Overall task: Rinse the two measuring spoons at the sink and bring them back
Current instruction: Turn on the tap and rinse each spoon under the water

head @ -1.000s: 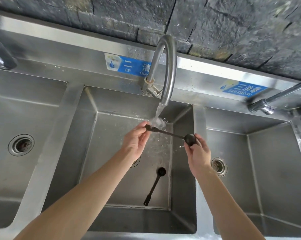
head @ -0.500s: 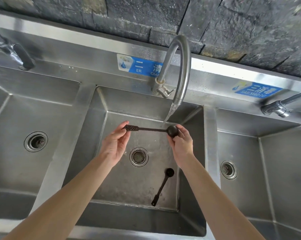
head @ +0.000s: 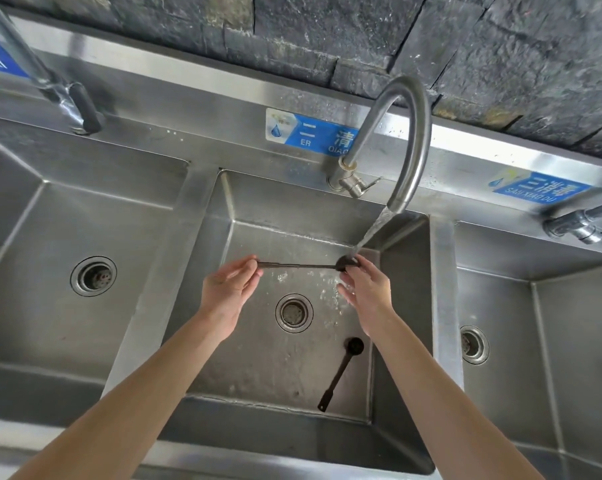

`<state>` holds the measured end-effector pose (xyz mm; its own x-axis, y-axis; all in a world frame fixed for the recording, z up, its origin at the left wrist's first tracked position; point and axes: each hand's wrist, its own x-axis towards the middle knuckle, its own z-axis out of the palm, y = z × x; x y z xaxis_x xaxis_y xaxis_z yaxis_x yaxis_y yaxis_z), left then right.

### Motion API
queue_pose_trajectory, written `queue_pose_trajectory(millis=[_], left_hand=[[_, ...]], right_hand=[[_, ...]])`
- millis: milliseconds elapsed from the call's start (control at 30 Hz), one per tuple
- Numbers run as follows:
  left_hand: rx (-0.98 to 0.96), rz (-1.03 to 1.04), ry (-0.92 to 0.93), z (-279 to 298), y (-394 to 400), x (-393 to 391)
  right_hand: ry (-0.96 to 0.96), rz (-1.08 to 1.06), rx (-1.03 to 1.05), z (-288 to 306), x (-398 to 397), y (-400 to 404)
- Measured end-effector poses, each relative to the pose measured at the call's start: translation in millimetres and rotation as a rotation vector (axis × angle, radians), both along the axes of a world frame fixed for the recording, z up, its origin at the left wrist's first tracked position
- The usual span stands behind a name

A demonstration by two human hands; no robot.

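On the far left I see a faucet (head: 67, 95) angled over the left basin (head: 32, 237), whose drain (head: 93, 276) sits in its floor. Moving to the middle basin (head: 258, 358), my left hand (head: 225, 287) reaches in, its grip pinched between thumb and fingertips on the handle end of a dark measuring spoon (head: 299, 266), which I hold level above the basin floor. Below it, between my two hands, lies the middle drain (head: 294, 312). A blue label (head: 310, 135) is stuck on the back ledge above, beside the base of the curved tap (head: 410, 147), which pours a stream of water (head: 372, 233) down onto the bowl of the held spoon. My right hand (head: 367, 289) has its grip closed on that bowl, fingertips curled around it under the stream. The second measuring spoon (head: 341, 372) lies flat on the middle basin floor, near the right wall, bowl end toward the back, just beside my right forearm. Further right are the right basin (head: 569, 341) with its drain (head: 474, 344), another blue label (head: 538, 187) and a third tap (head: 583, 225).
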<state>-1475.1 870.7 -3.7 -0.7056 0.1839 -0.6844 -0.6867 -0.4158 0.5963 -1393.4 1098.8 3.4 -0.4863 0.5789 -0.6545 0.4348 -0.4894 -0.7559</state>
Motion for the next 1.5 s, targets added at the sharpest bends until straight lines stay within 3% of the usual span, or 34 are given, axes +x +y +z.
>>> queue_pose_trajectory(millis=[100, 233, 767, 900, 1033, 1233, 1400, 1500], left_hand=[[-0.204, -0.155, 0.111, -4.8, -7.4, 3.8], [-0.327, -0.332, 0.141, -11.2, -17.9, 8.9], [-0.241, -0.972, -0.294, -45.3, -56.3, 21.6], [-0.230, -1.088, -0.281, -53.0, -59.1, 27.7], [-0.230, -1.273, -0.144, -55.1, -58.1, 33.8], [-0.225, -1.381, -0.033, -56.2, -42.9, 52.6], [-0.296, -1.349, -0.001, -62.4, -35.2, 69.5], [-0.357, -1.291, -0.023, -67.2, -31.9, 76.7]], right_hand=[[-0.133, 0.018, 0.083, -6.3, 6.3, 2.8], [-0.207, -0.014, 0.040, -12.5, 15.7, -0.9], [-0.315, -0.218, -0.246, -42.1, 75.7, -29.6], [-0.369, -0.214, -0.236, -50.2, 91.2, -37.5], [-0.339, -0.314, -0.268, -59.1, 100.5, -43.5], [-0.317, -0.293, -0.223, -77.1, 98.7, -46.3], [-0.237, -0.248, -0.243, -101.3, 101.9, -39.1], [-0.363, -0.131, -0.134, -132.9, 117.5, -31.4]])
